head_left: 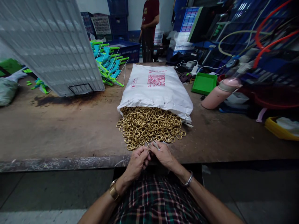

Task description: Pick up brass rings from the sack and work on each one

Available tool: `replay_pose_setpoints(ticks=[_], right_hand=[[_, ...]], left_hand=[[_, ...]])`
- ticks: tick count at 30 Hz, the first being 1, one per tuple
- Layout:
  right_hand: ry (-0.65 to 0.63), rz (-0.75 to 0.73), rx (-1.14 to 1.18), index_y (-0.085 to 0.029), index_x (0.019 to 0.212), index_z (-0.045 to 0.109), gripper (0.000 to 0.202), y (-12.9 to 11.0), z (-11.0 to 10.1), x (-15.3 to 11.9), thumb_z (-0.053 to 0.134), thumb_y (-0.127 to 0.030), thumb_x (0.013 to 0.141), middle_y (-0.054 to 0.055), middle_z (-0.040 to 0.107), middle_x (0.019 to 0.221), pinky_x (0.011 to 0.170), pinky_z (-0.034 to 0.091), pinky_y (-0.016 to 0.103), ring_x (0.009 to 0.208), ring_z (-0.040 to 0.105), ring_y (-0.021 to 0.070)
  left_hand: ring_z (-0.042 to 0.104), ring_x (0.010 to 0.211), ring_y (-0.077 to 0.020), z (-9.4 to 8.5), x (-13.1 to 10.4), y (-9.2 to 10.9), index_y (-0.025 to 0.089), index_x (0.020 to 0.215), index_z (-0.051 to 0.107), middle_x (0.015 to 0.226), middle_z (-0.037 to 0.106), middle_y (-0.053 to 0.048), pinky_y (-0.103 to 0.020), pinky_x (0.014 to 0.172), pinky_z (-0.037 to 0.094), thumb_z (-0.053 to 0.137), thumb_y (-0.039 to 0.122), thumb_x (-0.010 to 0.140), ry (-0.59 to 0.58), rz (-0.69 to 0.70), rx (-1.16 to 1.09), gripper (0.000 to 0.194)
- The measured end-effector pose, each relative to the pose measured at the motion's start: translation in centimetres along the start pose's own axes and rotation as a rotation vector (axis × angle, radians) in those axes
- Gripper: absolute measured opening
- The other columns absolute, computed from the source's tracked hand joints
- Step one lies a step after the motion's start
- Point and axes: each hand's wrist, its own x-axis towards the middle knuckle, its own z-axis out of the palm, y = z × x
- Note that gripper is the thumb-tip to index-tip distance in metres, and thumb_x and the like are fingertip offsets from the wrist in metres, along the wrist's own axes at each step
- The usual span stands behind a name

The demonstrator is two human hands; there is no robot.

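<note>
Brown on bench (70, 130), blotched near-black toward far left corner. Brassy gold on rings (149, 123) near front edge. Silver-grey on tool (156, 145). White with red print on sack (155, 93). Bright green on tray (204, 83), pale pink on bottle (217, 95), toward right edge. Lime and turquoise on plastic pieces (114, 73) toward far edge. Green, red and white plaid on clothing (150, 199).

Workshop interior; light dim and cool, right background darkest and partly blurred. Rear: pale wall (93, 5), blue band (135, 34) along lower part. Before wall, left of centre: stacked blue plastic crates (118, 26), white lattice basket (101, 25) just beside. Foreground: broad brown workbench (70, 130), surface scuffed, dark stain (50, 100) toward left, front edge worn. Below: grey floor (58, 189), straight joint lines, paler strip at lower left.
</note>
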Motion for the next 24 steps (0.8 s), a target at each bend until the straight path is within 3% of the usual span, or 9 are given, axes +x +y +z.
replay_pose_setpoints(ticks=[4, 7, 12, 19, 24], right_hand=[[0.016, -0.031, -0.043, -0.019, 0.061, 0.042, 0.025, 0.0, -0.3, 0.1, 0.038, -0.035, 0.08, -0.004, 0.043, 0.057, 0.054, 0.032, 0.022, 0.055, 0.04, 0.0099], [0.051, -0.049, -0.231, -0.02, 0.064, 0.043, 0.019, 0.2, -0.5, -0.2, 0.037, -0.027, 0.08, -0.003, 0.045, 0.056, 0.053, 0.03, 0.022, 0.054, 0.041, 0.0106], [-0.076, -0.206, -0.491, -0.019, 0.076, 0.049, 0.015, 0.4, -0.5, -1.3, 0.037, -0.011, 0.074, 0.0, 0.054, 0.064, 0.055, 0.027, 0.023, 0.058, 0.045, 0.0121], [-0.069, -0.179, -0.621, -0.018, 0.082, 0.052, 0.021, -0.1, -0.3, -1.6, 0.039, -0.007, 0.069, 0.003, 0.059, 0.068, 0.056, 0.024, 0.025, 0.059, 0.047, 0.0131], [-0.17, -0.157, -0.633, -0.017, 0.085, 0.052, 0.019, 0.0, -0.3, -1.3, 0.038, -0.01, 0.074, 0.003, 0.059, 0.068, 0.054, 0.023, 0.024, 0.058, 0.046, 0.0125]], left_hand=[[0.034, 0.042, -0.0038, 0.0, 0.1, -0.2, 0.016, 0.073, 0.048, 0.06, 0.046, 0.005, -0.016, 0.038, 0.023, 0.054, 0.046, 0.076, -0.009, 0.0, -0.089, 0.03], [0.034, 0.043, -0.0035, 0.0, 0.2, -0.3, 0.016, 0.076, 0.048, 0.062, 0.047, 0.004, -0.016, 0.038, 0.023, 0.053, 0.044, 0.078, -0.006, 0.011, -0.101, 0.028], [0.033, 0.043, -0.0038, -0.1, 0.2, -0.2, 0.017, 0.074, 0.047, 0.059, 0.045, 0.005, -0.016, 0.039, 0.023, 0.05, 0.045, 0.079, 0.03, 0.045, -0.01, 0.029], [0.035, 0.046, -0.0058, -0.1, 0.2, -0.5, 0.017, 0.072, 0.045, 0.058, 0.044, 0.005, -0.018, 0.044, 0.028, 0.048, 0.044, 0.08, 0.069, 0.139, 0.138, 0.028], [0.04, 0.054, -0.0088, -0.3, -0.4, -0.5, 0.017, 0.069, 0.046, 0.062, 0.045, 0.003, -0.021, 0.052, 0.034, 0.045, 0.041, 0.083, 0.072, 0.305, 0.273, 0.028]])
